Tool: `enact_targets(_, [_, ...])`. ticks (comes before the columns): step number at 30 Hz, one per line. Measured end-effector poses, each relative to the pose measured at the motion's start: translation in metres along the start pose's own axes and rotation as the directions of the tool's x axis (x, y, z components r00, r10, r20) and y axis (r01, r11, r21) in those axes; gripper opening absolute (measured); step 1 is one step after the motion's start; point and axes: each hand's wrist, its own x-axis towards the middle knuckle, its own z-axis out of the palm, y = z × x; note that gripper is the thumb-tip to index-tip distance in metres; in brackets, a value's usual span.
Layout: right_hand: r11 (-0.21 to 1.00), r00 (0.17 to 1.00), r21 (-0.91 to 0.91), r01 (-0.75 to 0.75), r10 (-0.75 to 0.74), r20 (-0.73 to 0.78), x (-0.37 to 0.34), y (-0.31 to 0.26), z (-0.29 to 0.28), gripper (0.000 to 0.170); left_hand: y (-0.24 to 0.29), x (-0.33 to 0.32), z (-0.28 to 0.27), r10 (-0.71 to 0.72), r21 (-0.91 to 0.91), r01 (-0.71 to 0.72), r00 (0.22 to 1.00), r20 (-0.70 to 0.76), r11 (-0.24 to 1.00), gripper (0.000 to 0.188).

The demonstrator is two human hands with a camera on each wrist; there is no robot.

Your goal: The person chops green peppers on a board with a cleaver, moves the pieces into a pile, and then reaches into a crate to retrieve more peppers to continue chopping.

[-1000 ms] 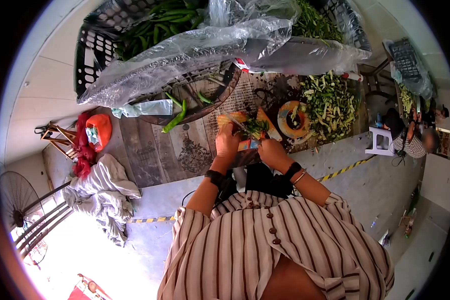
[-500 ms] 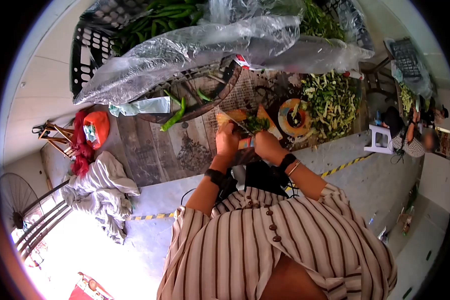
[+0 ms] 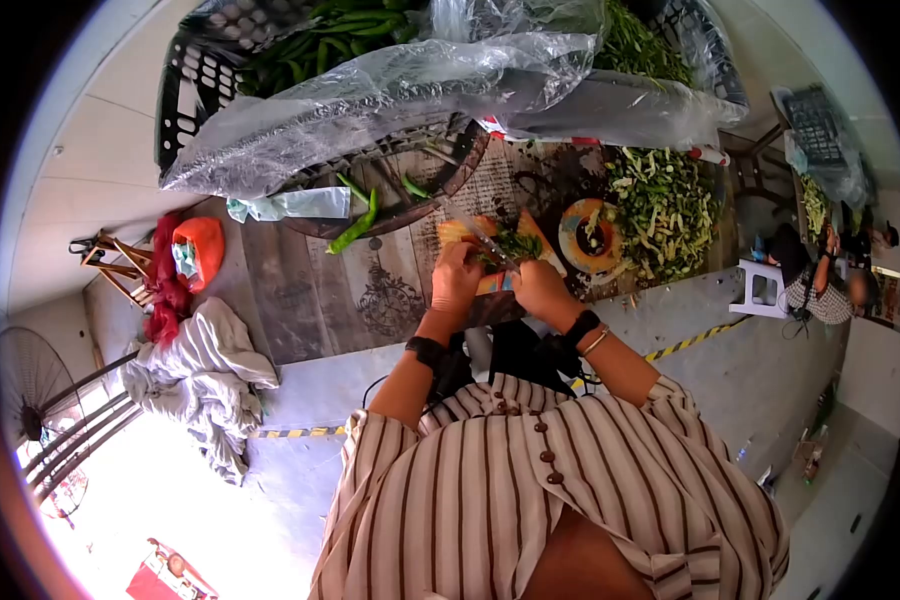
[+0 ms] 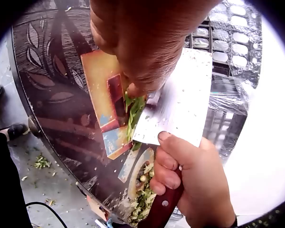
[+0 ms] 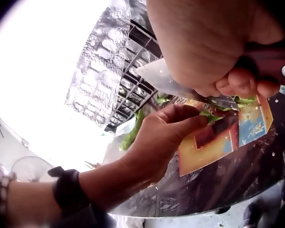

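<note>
Right hand [image 4: 199, 178] grips cleaver [image 4: 183, 116]: broad pale blade [image 4: 192, 85], dark red riveted handle [image 4: 162, 206]. Left hand [image 5: 156, 135] pinches green pepper pieces [image 5: 210, 117].

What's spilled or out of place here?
Green scraps lie on the floor beside the table, off the work surface, so they look spilled. A crumpled pale cloth is also heaped untidily to the table's left, though it may be kept there. No damage stands out.

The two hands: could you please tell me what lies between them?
The cleaver blade and some green pepper pieces lie there, as the left wrist view shows.
</note>
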Motion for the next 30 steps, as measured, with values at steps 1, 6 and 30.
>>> enact_targets(1, [1.0, 1.0, -0.001, 0.0, 0.0, 0.001, -0.002, -0.001, 0.0, 0.022, 0.001, 0.0, 0.0, -0.001, -0.001, 0.001, 1.0, -0.001, 1.0, 0.019])
enact_targets(6, [0.999, 0.998, -0.03, -0.013, 0.015, 0.059, -0.01, -0.005, -0.001, 0.023, 0.0, 0.0, 0.0, 0.063, 0.058, -0.061, 0.998, -0.03, 0.996, 0.014])
enact_targets(30, [0.998, 0.996, -0.066, -0.001, 0.007, 0.091, -0.011, 0.006, -0.001, 0.022, 0.0, 0.0, 0.001, 0.061, 0.219, -0.068, 0.997, 0.036, 0.973, 0.014])
